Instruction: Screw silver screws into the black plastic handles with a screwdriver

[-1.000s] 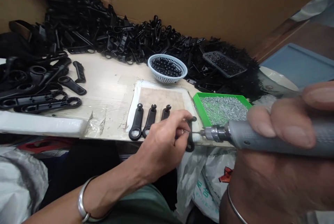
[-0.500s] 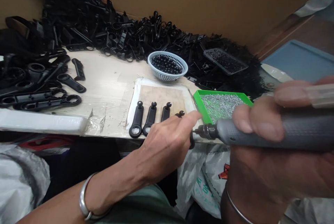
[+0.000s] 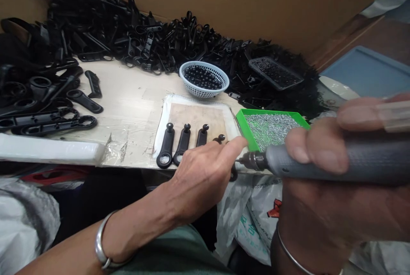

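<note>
- Three black levers (image 3: 183, 141) lie in a row on our mat (image 3: 196, 110).
- Our left hand (image 3: 205, 172) grasps another lever (image 3: 234, 175), mostly hidden, at the mat's near edge.
- Our right hand (image 3: 326, 200) grips a grey screwdriver (image 3: 307, 160).

A grey power screwdriver (image 3: 368, 157) (nearly level) points left at a black plastic lever (image 3: 221, 138), mostly hidden
</note>
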Demonstrator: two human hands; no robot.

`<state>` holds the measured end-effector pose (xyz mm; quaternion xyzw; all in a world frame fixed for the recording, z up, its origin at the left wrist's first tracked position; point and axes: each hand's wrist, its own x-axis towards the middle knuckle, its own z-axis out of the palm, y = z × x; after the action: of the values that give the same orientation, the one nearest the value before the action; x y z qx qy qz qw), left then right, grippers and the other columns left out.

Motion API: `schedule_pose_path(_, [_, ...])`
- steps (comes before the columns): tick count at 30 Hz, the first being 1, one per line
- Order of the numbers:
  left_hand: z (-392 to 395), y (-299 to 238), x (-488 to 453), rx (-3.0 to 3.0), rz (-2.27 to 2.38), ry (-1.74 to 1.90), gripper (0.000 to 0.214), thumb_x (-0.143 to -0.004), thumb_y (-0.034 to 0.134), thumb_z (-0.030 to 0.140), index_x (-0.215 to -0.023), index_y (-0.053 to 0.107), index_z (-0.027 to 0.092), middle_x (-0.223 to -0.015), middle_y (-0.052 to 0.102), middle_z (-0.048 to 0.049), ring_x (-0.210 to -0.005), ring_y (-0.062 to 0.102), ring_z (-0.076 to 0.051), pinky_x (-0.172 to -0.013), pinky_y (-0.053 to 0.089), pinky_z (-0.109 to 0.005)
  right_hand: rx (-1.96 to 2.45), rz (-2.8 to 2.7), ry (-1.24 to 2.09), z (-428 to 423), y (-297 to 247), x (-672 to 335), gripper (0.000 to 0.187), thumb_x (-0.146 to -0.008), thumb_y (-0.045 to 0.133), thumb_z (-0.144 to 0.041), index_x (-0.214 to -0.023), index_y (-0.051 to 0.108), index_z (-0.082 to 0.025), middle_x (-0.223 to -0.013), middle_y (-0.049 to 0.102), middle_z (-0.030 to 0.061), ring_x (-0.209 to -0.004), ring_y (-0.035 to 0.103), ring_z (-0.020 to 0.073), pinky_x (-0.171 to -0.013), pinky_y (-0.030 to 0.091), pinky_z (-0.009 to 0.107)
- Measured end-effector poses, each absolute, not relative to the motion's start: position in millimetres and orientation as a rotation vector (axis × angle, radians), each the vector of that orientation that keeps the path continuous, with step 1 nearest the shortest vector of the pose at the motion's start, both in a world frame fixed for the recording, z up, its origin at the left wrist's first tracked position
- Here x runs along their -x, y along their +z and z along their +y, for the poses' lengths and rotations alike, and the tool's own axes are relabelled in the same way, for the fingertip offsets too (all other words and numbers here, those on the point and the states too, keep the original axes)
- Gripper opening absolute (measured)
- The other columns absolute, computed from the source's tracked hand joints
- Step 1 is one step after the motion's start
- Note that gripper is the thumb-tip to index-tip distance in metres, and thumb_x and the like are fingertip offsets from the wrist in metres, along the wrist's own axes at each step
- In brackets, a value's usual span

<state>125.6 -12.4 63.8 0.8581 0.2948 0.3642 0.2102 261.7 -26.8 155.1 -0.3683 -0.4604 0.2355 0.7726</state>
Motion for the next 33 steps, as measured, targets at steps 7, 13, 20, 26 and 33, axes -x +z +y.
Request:
schedule_pose_path(7, [-14, 67, -126, -2.386, 0.825, 0.989, 0.049, -0.085, 0.054, 0.004, -0.128, 0.038, 0.021, -0.096, 0.065, -0.0031, -0.084, 0.065, -0.019, -0.077, 0.056, -0.035, 0.866, -1.032, 0.485, -25, 150, -256, 0.015, -0.082, 0.061, -0.037, -0.077, 0.059, -0.023, -0.067, 0.056, -0.0041, -0.037, 0.042, 0.0097, -0.028, 0.028, 0.027])
schedule_pose_path(13, [-14, 64, -126, -2.396, 0.834, 0.993, 0.05, -0.082, 0.053, 0.003, -0.127, 0.039, 0.02, -0.09, 0.065, -0.0016, -0.08, 0.065, -0.017, -0.074, 0.056, -0.031, 0.947, -0.879, 0.498, -21, 155, -267, 0.028, -0.075, 0.065, -0.051, -0.087, 0.054, -0.028, -0.07, 0.056, -0.0025, -0.046, 0.055, 0.0155, -0.027, 0.035, 0.025])
schedule_pose_path(20, [-14, 61, -127, -2.369, 0.821, 1.047, 0.045, -0.081, 0.047, 0.001, -0.124, 0.047, 0.017, -0.084, 0.066, -0.0022, -0.079, 0.066, -0.015, -0.075, 0.056, -0.028, 0.953, -0.86, 0.513, -23, 151, -272, 0.029, -0.073, 0.068, -0.049, -0.091, 0.054, -0.03, -0.073, 0.057, -0.0023, -0.049, 0.057, 0.0169, -0.029, 0.039, 0.027])
schedule_pose_path(26, [-13, 62, -127, -2.333, 0.815, 1.056, 0.044, -0.081, 0.045, 0.0, -0.123, 0.05, 0.015, -0.079, 0.065, -0.0022, -0.079, 0.066, -0.015, -0.073, 0.056, -0.028, 0.952, -0.847, 0.511, -26, 149, -274, 0.031, -0.07, 0.071, -0.046, -0.092, 0.054, -0.032, -0.075, 0.058, -0.0024, -0.051, 0.057, 0.0172, -0.03, 0.04, 0.029])
schedule_pose_path(33, [-14, 62, -127, -2.34, 0.83, 1.044, 0.045, -0.081, 0.046, 0.002, -0.123, 0.05, 0.015, -0.081, 0.066, -0.0029, -0.079, 0.066, -0.015, -0.074, 0.056, -0.029, 0.952, -0.863, 0.5, -32, 151, -272, 0.028, -0.066, 0.076, -0.04, -0.086, 0.058, -0.031, -0.073, 0.059, -0.0049, -0.044, 0.05, 0.0127, -0.031, 0.037, 0.029])
